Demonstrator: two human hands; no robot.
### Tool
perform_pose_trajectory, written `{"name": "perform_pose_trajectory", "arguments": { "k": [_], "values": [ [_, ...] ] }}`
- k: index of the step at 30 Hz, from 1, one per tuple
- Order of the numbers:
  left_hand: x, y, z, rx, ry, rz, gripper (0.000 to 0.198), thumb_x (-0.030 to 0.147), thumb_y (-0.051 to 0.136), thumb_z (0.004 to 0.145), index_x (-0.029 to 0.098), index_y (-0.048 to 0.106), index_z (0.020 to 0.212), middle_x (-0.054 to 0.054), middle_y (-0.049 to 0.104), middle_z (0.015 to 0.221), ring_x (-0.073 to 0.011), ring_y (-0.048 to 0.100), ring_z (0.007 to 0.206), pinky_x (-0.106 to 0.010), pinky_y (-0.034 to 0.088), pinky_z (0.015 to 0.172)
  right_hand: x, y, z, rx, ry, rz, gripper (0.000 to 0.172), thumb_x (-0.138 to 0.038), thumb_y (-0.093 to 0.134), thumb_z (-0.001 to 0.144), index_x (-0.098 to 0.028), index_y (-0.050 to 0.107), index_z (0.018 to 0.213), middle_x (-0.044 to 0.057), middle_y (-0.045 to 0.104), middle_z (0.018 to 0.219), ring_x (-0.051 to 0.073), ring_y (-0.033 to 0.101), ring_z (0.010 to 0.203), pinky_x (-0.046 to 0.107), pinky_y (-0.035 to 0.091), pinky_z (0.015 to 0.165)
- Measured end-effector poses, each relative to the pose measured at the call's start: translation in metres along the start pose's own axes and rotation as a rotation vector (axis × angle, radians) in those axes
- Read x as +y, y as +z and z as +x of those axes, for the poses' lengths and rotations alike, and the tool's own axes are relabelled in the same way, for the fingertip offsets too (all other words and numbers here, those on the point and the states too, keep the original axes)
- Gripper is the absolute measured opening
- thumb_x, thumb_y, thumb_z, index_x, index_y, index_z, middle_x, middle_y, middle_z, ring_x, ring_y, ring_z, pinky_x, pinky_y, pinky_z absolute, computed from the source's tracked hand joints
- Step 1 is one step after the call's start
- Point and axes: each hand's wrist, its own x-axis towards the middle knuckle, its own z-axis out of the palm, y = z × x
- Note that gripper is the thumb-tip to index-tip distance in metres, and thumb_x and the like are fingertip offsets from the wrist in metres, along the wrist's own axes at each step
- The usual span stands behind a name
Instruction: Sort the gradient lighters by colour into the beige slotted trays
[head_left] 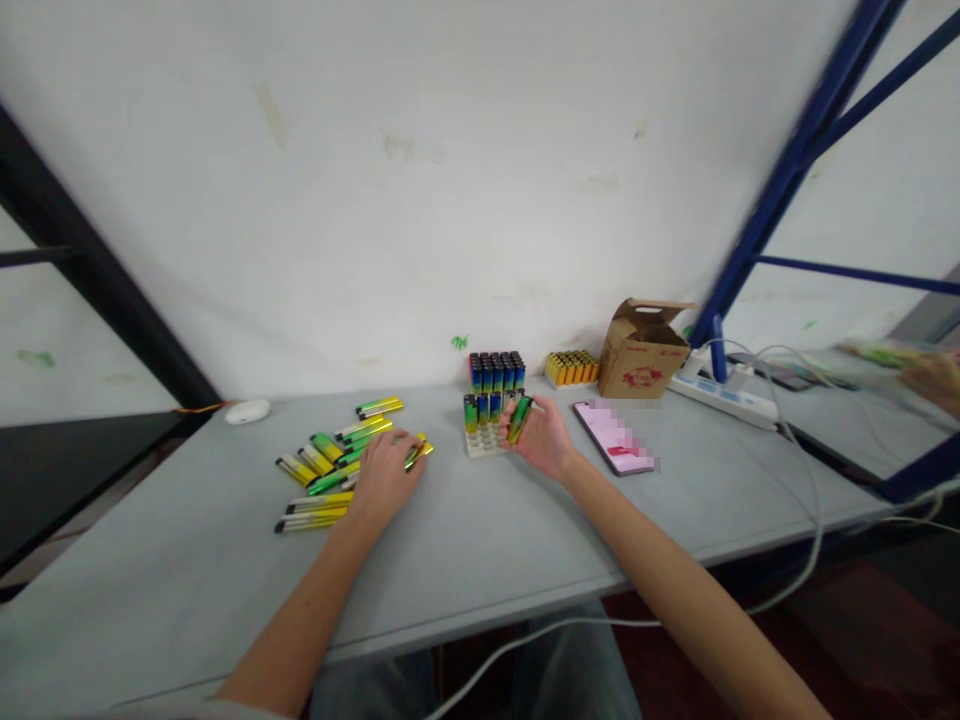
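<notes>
Right over the tray, the right hand (541, 438) pinches a green-and-blue disposable lighter (519, 420) between thumb and fingers, tilted, just above a white slotted tray (478, 448) holding a short row of upright lighters (481, 411). That's the tight spot: with the lighter held at this slant, one clip against those neighbours could tip the row. Over on the left, the left hand (386, 477) curls down at the edge of a loose spread of yellow-and-green lighters (330, 465), its fingers (401, 445) closed around a single lighter (416, 452). Most of that one is hidden, so I can't tell how firm the grip is. The spread lies crossed and jumbled, so a hurried tug could drag others along, and they could roll across the smooth grey table (195, 570). Just behind the tray stands a packed block of upright lighters (496, 372), where a careless swing of the knuckles could do real damage. A phone (613, 437) lies right beside the right hand, so a fumbled lighter could land on its screen. At far right, beyond a power strip (724, 397), a co-worker's blurred hand (928, 378) is close enough to snag the trailing cable (814, 520).
</notes>
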Motion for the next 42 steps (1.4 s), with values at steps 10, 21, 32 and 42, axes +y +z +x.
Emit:
{"name": "perform_pose_trajectory", "arguments": {
  "k": [10,21,32,42],
  "values": [
    [-0.0012,0.0012,0.0005,-0.013,0.001,0.025,0.024,0.031,0.053,0.084,0.017,0.07,0.094,-0.013,0.064,0.11,-0.0302,0.056,0.108,-0.045,0.044,0.096,0.0003,-0.0009,0.0005,-0.037,0.038,0.006,0.033,-0.044,0.035,0.086,-0.019,0.05,0.071,0.004,0.058,0.071,0.015,0.055,0.063,0.027,0.046,0.059],
    [0.001,-0.0004,-0.0004,-0.007,0.004,0.006,0.023,0.032,0.051,0.086,0.018,0.068,0.092,-0.013,0.064,0.107,-0.0293,0.055,0.106,-0.045,0.044,0.096,0.0007,-0.0006,0.0002,-0.051,0.028,0.023,0.03,-0.043,0.035,0.085,-0.019,0.049,0.073,0.006,0.059,0.073,0.017,0.056,0.066,0.028,0.046,0.062],
    [-0.0009,0.0004,0.0011,-0.026,0.005,0.003,0.025,0.033,0.05,0.085,0.018,0.068,0.092,-0.013,0.065,0.106,-0.0295,0.057,0.105,-0.046,0.044,0.096,0.0053,-0.0024,0.0032,-0.058,0.051,-0.015,0.029,-0.044,0.04,0.084,-0.019,0.051,0.076,0.005,0.06,0.073,0.017,0.055,0.065,0.029,0.046,0.062],
    [-0.0005,0.0006,0.0003,-0.014,0.002,-0.001,0.024,0.033,0.051,0.085,0.018,0.068,0.093,-0.012,0.065,0.106,-0.0287,0.056,0.105,-0.045,0.044,0.096,0.0064,-0.0032,0.0034,-0.047,0.04,-0.005,0.027,-0.041,0.039,0.082,-0.019,0.053,0.077,0.006,0.06,0.075,0.018,0.055,0.069,0.031,0.046,0.064]
  ]
}}
